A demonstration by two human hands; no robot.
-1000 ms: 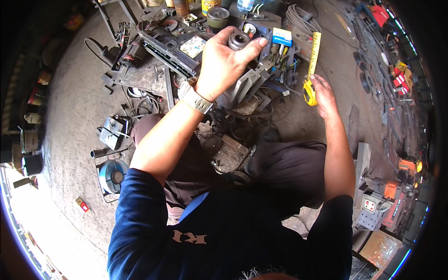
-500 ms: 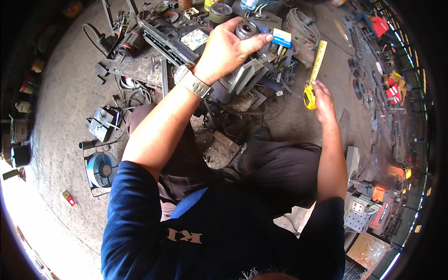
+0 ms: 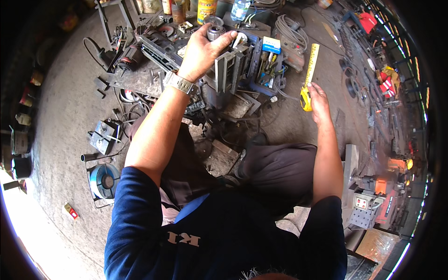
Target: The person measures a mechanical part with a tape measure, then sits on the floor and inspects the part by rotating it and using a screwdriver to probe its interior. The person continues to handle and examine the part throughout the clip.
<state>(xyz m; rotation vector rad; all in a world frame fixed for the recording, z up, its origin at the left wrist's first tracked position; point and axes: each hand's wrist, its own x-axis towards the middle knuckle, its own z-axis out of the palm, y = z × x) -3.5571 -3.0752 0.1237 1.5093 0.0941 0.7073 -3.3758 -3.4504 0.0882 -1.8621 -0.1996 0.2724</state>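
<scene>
Head view: at far left, a blue fan [image 3: 103,182] stood on the floor [image 3: 60,154].
Wristwatch: a metal-banded watch [image 3: 179,83] circled the left wrist.
Left hand: this hand [image 3: 200,55] had its thumb and forefinger curved apart around a metal ring [image 3: 215,32], gripping it; the other fingers were hidden.
Metal ring: it sat in that grasp, its round opening facing up, with a yellow can [image 3: 206,9] beyond it.
Metal pieces: grey lengths [image 3: 225,72] stood just right of the left hand.
Small box: a blue-and-white box [image 3: 271,45] lay between the two hands.
Yellow tape measure: its case [image 3: 305,99] was in the right hand [image 3: 319,99], fingers closed along one side, its blade [image 3: 312,60] extended away from the person.
</scene>
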